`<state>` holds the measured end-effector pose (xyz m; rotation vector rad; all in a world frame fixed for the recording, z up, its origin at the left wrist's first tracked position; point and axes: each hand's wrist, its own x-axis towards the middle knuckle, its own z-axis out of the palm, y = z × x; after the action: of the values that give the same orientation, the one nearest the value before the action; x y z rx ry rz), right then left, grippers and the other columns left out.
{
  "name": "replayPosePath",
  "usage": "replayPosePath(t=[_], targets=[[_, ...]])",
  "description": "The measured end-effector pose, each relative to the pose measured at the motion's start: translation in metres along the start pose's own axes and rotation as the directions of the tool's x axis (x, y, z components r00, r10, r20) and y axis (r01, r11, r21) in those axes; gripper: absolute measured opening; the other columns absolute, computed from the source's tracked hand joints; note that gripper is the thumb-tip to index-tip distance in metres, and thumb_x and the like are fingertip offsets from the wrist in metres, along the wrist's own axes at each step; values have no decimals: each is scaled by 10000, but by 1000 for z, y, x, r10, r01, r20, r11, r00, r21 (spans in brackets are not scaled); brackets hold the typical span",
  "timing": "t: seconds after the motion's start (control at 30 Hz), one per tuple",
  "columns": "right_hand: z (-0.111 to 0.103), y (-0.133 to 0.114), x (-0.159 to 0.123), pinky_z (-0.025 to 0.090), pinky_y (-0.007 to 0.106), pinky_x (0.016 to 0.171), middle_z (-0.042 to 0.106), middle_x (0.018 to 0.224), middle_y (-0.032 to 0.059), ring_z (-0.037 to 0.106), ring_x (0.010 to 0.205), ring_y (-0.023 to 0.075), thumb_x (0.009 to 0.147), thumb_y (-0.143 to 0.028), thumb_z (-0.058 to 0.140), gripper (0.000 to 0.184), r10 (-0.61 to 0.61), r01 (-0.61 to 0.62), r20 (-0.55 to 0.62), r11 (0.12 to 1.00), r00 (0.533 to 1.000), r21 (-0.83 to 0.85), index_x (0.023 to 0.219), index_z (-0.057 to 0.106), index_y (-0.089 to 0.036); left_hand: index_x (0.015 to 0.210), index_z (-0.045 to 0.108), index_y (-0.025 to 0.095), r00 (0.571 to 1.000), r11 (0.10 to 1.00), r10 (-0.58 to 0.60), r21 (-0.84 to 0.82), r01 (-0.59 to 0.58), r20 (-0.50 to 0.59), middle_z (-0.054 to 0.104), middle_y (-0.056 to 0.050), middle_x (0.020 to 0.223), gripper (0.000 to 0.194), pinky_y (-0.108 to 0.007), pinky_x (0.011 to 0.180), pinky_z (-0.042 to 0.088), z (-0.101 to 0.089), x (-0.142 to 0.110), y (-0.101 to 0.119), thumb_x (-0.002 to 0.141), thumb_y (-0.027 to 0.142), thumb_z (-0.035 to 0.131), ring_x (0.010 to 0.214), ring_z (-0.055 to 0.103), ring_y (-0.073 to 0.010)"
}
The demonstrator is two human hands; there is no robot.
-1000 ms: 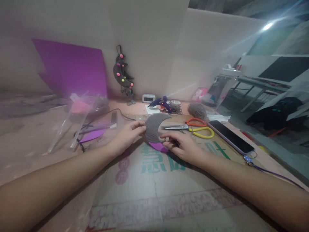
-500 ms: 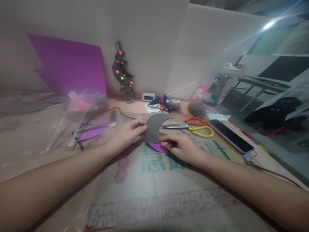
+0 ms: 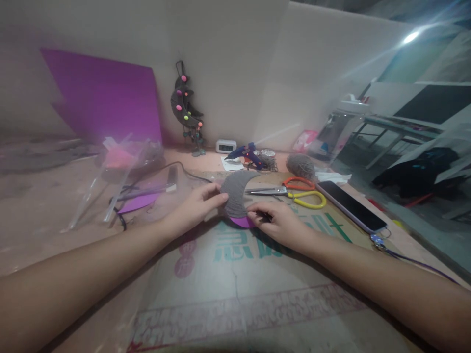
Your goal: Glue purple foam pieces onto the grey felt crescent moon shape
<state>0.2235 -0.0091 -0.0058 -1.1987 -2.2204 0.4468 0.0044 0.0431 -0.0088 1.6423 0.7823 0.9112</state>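
Counter [image 3: 33,220] carries a cardboard [image 3: 198,306], and over it the crescent [image 3: 235,193], grey yarn-wrapped but bare purple at its lower end, sits between two hands: the left hand [image 3: 198,205] has its fingers pinching the left edge, the right hand [image 3: 279,221] has its own touching the lower right edge, whether gripping it or a strand I cannot tell. Wraps could slide down that narrowing end if the yarn slackened. Counted: one cardboard, one bottle [image 3: 338,130], one crescent, one scissors [image 3: 272,191], one phone [image 3: 351,206], one glue gun [image 3: 250,156], one yarn ball [image 3: 300,165], one clock [image 3: 225,146].
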Motion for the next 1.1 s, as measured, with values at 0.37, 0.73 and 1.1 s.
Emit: replayPosePath(t=[0.37,0.73,1.1], targets=[[-2,1,-1,423,207,637,664,741,13,557,647,112,850,-177,502,168,-9,9,9,1000,1000,2,833,668,-159,1042,689,182,996,1000,1,14,-3,84,719,-60,1058,322,-358,911,487,-1,1,-6,831,409,599,1014,643,-241],[-6,-4,-3,410,231,580,516,699,-15,486,603,119,865,-350,583,299,69,-64,-135,997,988,39,1097,604,-162,1093,668,149,998,1000,-21,-10,21,62,709,-66,1089,339,-338,932,458,-3,2,2,853,373,588,1037,623,-234],[-10,15,-1,446,353,911,617,1109,77,579,1039,199,979,-313,359,294,125,-122,-139,992,983,28,1156,561,-192,977,674,161,998,992,-59,-114,56,-31,713,-53,978,288,-318,843,486,-5,4,-7,827,402,626,893,637,-193]])
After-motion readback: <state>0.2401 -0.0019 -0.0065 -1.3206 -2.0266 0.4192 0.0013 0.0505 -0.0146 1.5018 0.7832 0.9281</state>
